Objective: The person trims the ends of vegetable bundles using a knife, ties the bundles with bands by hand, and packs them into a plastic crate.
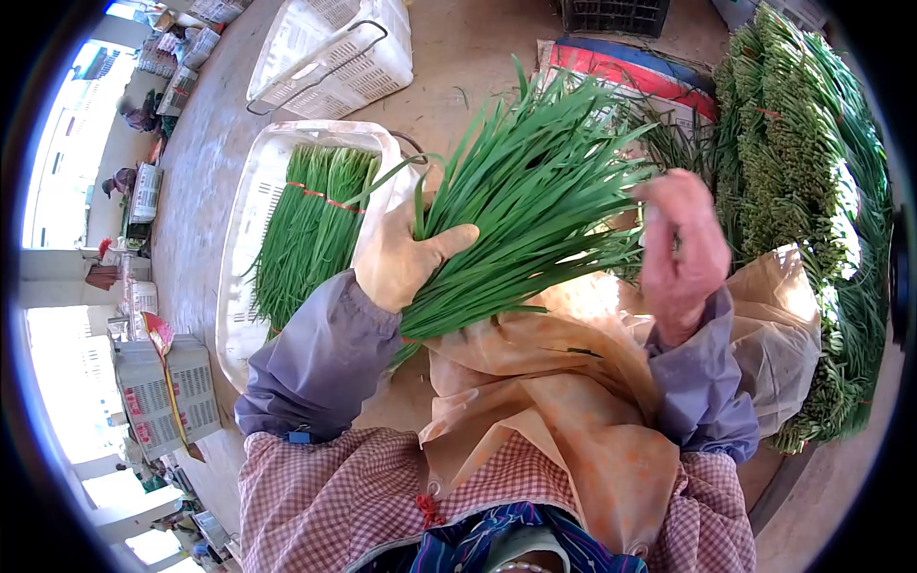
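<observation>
A thick bunch of green garlic chives point(535, 210) lies across my lap, its long flat leaves fanning to the upper right. My left hand point(406, 253), in a pale rubber glove, grips the bunch, with its thumb on top of the leaves. My right hand point(683, 248) is bare and hovers just beside the leaf tips on the right. Its fingers are loosely bent and apart, slightly blurred, with nothing visible between them. Under the chives, a tan plastic apron point(564, 401) covers my lap.
At left, a white plastic crate point(234, 277) holds tied chive bundles point(320, 220). Another white crate point(358, 72) stands beyond it. A tall stack of green bundles point(783, 172) lines the right side. A red and blue sack point(630, 81) lies on the floor, with loose leaves near it.
</observation>
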Available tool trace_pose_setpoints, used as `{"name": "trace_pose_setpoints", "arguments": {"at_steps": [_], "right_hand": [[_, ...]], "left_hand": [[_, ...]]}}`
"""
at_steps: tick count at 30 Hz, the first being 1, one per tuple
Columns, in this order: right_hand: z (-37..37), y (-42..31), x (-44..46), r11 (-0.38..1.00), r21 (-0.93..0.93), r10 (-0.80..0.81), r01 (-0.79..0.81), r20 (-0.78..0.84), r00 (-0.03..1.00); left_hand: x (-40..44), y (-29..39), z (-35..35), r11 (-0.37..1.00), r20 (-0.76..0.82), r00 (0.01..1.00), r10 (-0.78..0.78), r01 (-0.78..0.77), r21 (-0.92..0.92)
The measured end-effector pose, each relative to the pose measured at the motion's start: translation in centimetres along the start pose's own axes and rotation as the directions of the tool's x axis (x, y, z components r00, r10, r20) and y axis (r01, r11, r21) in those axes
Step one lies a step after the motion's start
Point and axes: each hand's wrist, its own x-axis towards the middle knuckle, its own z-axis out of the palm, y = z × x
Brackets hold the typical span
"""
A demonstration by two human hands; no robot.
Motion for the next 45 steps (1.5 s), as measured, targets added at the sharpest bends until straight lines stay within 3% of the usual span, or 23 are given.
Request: {"name": "trace_pose_setpoints", "arguments": {"at_steps": [2, 4, 8, 11, 15, 21, 25, 27, 30, 32, 34, 35, 36, 38, 39, 40, 41, 42, 43, 45], "right_hand": [[1.3, -2.2, -0.5, 0.973, 0.207, 0.086, -0.101, 0.082, 0.993], [2.7, -3.3, -1.3, 0.861, 0.402, 0.255, -0.313, 0.191, 0.948], [4.6, -4.5, -3.1, 0.845, 0.34, 0.305, -0.412, 0.325, 0.895], [5.3, -4.8, -3.3, 0.884, 0.234, 0.305, -0.404, 0.367, 0.879], [6.2, -4.8, -3.1, 0.944, 0.163, 0.191, -0.287, 0.44, 0.877], [7.0, -4.9, -3.6, 0.887, 0.239, 0.254, -0.394, 0.459, 0.851], [6.9, -5.1, -3.3, 0.974, 0.106, 0.126, -0.201, 0.483, 0.867], [6.7, -5.2, -2.9, 0.999, 0.026, 0.024, -0.043, 0.5, 0.866], [6.7, -5.6, -3.4, 0.997, 0.059, 0.019, -0.048, 0.422, 0.907], [6.5, -5.5, -3.6, 0.913, 0.245, 0.247, -0.325, 0.302, 0.921], [4.8, -5.4, -2.5, 0.712, 0.368, 0.533, -0.598, 0.272, 0.801], [4.2, -4.5, -2.5, 0.814, 0.259, 0.48, -0.519, 0.203, 0.854], [3.4, -3.7, -2.1, 0.939, 0.017, 0.334, -0.343, 0.181, 0.925], [2.4, -3.7, -1.2, 0.986, -0.139, 0.104, -0.092, 0.082, 0.991], [2.3, -4.3, -1.2, 0.997, -0.076, 0.012, -0.005, 0.094, 0.995], [2.6, -5.1, -1.1, 0.997, -0.01, -0.081, 0.082, 0.099, 0.992], [3.5, -5.4, -0.9, 0.995, -0.001, -0.1, 0.103, 0.234, 0.967], [4.3, -5.3, -1.5, 0.999, -0.044, -0.015, 0.032, 0.336, 0.942], [5.5, -5.0, -2.6, 0.995, -0.094, 0.071, -0.033, 0.431, 0.9], [6.2, -4.8, -3.9, 0.98, -0.154, 0.195, -0.125, 0.631, 0.751]], "left_hand": [[0.2, 0.4, 0.1, 1.0, 0.003, 1.0, -0.025, 0.025, 0.002], [-0.1, 1.4, 0.4, 0.991, 0.014, 0.996, -0.087, 0.088, -0.099], [-0.2, 1.0, 0.6, 0.986, -0.049, 0.995, -0.09, 0.082, -0.144], [-0.2, 1.1, 0.8, 0.982, -0.054, 0.992, -0.116, 0.106, -0.158], [-0.2, 1.6, 1.1, 0.983, -0.011, 0.996, -0.092, 0.089, -0.161], [-0.1, 0.6, 0.8, 0.996, -0.045, 0.997, -0.057, 0.053, -0.077], [0.3, -0.3, 0.7, 0.998, -0.103, 0.994, -0.031, 0.036, 0.046], [0.2, 0.4, 1.0, 1.0, -0.074, 0.997, -0.016, 0.017, 0.011], [0.1, 0.9, 1.2, 0.998, -0.022, 1.0, -0.015, 0.014, -0.067], [0.1, 0.1, 0.9, 1.0, -0.049, 0.999, 0.0, 0.002, 0.031], [0.1, 0.1, 0.6, 0.995, -0.027, 1.0, 0.006, -0.003, 0.104], [0.0, 0.4, 0.7, 0.993, -0.013, 0.999, 0.039, -0.037, 0.108], [-0.2, 0.8, 0.8, 0.991, 0.002, 0.997, 0.071, -0.071, 0.112], [-0.6, 2.5, 1.8, 0.992, 0.013, 0.995, 0.101, -0.102, 0.077], [-0.4, 3.0, 1.5, 0.974, 0.032, 0.999, 0.034, -0.041, 0.223], [0.0, 2.7, 1.1, 0.986, 0.016, 1.0, -0.02, 0.017, 0.167], [0.5, 2.0, 0.7, 0.991, 0.001, 0.997, -0.075, 0.074, 0.111], [0.9, 1.5, 0.5, 0.99, -0.014, 0.992, -0.129, 0.129, 0.056], [1.0, 1.2, 0.6, 0.952, -0.011, 0.988, -0.152, 0.143, -0.272], [1.1, 1.0, 0.3, 0.907, -0.079, 0.969, -0.232, 0.186, -0.379]]}}
